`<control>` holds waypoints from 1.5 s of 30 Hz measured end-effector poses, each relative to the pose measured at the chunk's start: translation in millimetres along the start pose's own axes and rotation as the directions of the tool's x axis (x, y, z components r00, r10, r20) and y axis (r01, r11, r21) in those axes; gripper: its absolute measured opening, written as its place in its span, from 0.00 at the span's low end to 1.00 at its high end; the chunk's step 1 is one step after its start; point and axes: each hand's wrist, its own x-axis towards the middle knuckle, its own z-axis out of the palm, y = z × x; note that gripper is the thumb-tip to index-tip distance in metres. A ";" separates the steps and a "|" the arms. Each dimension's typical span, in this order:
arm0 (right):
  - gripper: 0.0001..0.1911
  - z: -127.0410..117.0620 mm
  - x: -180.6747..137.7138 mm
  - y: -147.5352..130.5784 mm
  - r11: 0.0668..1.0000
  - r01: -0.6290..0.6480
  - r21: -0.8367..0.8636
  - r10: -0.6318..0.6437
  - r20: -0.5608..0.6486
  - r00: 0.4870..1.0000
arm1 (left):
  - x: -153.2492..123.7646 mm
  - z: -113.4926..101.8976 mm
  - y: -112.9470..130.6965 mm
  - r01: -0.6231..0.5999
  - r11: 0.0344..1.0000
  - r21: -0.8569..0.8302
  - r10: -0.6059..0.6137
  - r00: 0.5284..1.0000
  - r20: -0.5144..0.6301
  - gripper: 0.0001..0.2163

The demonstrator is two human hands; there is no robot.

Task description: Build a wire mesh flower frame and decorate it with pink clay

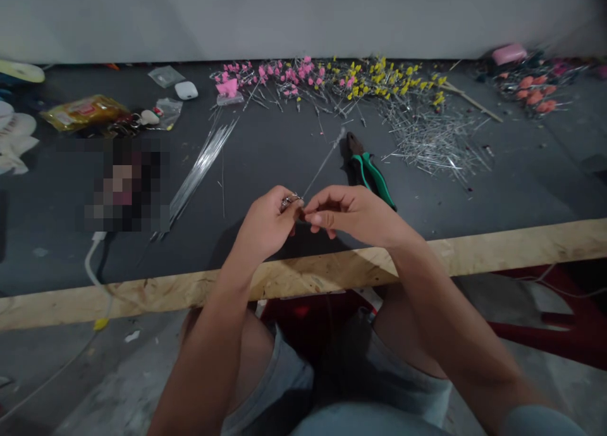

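Near the table's front edge my two hands meet at the fingertips. My left hand (pixel 272 221) is closed on a small bundle of shiny metal wire ends (pixel 290 200), partly covered by the thumb. A thin wire (pixel 323 169) slants up and away from between the hands to a pale, fuzzy-looking tip. The fingers of my right hand (pixel 348 214) are pinched together at the wire's near end; what exactly they grip is hidden. Just beyond the right hand lie pliers (pixel 372 173) with green and black handles, jaws pointing away.
Left of my hands lies a bundle of straight wires (pixel 203 167). Along the back sit pink-tipped wires (pixel 289 75), yellow-tipped wires (pixel 384 81) and a heap of loose wire pieces (pixel 436 135). Coral-tipped wires (pixel 535 94) lie far right. A white cable (pixel 90 265) hangs over the wooden edge (pixel 308 279).
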 end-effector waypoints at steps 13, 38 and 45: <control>0.08 -35.0 -12.3 -45.3 0.832 -0.150 -0.534 0.112 -0.103 0.988 | -10.3 -9.5 17.9 -0.088 0.996 -0.019 0.084 0.837 0.540 0.07; 0.13 3.4 8.2 -0.5 0.985 0.007 -0.175 -0.081 -0.418 0.905 | 3.9 3.2 12.3 -0.066 0.760 -0.647 -0.107 0.969 -0.225 0.08; 0.12 0.4 -2.9 -19.2 0.888 -0.009 -0.459 -0.144 -0.297 0.944 | 2.1 -0.8 7.2 -0.005 0.990 -0.139 -0.012 0.992 -0.127 0.07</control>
